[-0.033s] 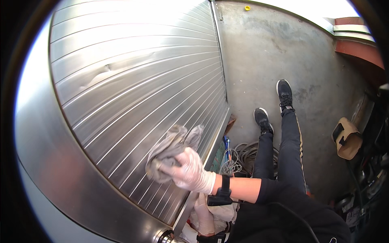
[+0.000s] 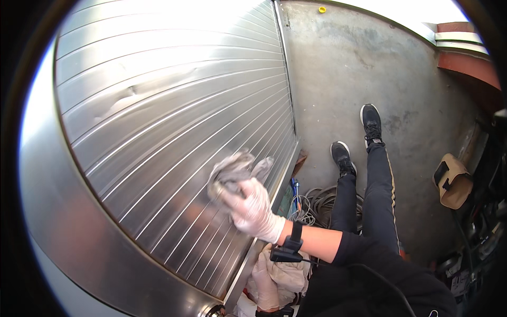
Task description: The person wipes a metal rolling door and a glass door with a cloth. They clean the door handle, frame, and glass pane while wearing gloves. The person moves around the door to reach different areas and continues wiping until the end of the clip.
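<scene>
A grey rag (image 2: 231,170) is bunched under my right hand (image 2: 256,211), which wears a thin white glove. My right fingers press the rag onto a ribbed, shiny metal panel (image 2: 174,132), and the rag's folds hide the fingertips. Lower down, beside the panel's near edge, my left hand (image 2: 265,289) is gloved too. It grips a bundle of off-white cloth (image 2: 290,272), whose folds partly cover the fingers. A black strap with a small box (image 2: 288,253) and a cable sits on my right wrist.
Coiled grey cable (image 2: 322,203) lies on the concrete floor (image 2: 332,68) beside my legs. A tan pouch-like thing (image 2: 454,182) is at the right, near dark clutter. Far off lies a yellow cap (image 2: 322,9). The panel has a dent (image 2: 131,91) and a wide metal border (image 2: 79,211).
My right hand has moved the rag up and to the right across the panel. The off-white cloth by my left hand shows more now. The panel has shifted slightly left in view.
</scene>
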